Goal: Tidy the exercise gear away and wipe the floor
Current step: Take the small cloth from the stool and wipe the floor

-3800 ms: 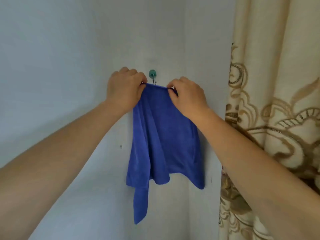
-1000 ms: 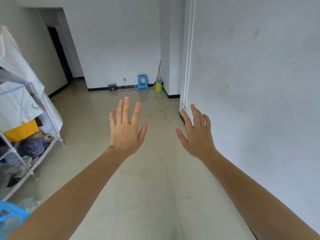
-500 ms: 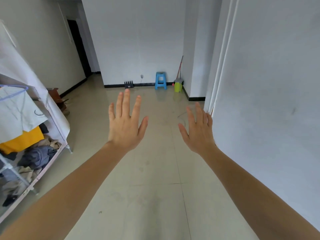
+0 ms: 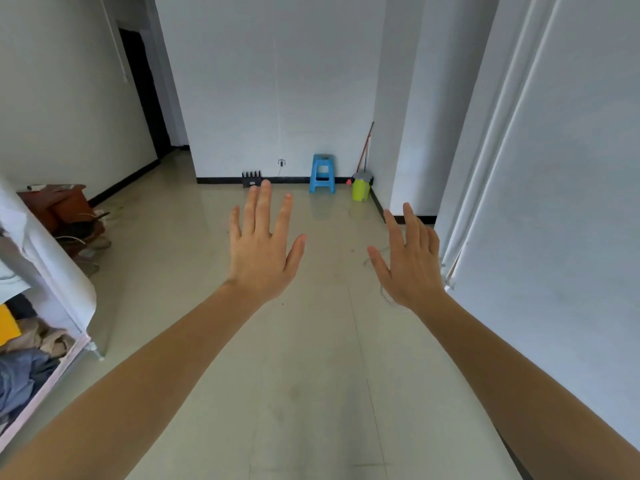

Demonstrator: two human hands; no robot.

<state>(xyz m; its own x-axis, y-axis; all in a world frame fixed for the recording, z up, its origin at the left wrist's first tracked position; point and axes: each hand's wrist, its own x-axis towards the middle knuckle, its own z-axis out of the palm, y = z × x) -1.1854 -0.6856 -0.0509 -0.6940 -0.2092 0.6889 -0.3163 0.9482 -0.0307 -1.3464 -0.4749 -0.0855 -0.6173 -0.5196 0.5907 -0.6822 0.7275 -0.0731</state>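
left hand fingers were spread, empty | right hand likewise | floor looked hard, glossy, likely slick when wet; to be pressed, not gripped

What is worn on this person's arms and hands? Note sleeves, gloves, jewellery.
Nothing visible: the left hand and right hand have no gloves, rings, watch or bands. The left forearm and right forearm are bare too, with no sleeve showing.

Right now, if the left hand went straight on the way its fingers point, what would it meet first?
Nothing close: the left hand points over bare floor toward the far wall. First in line seems the small black rack at the wall's foot, though depth is unclear.
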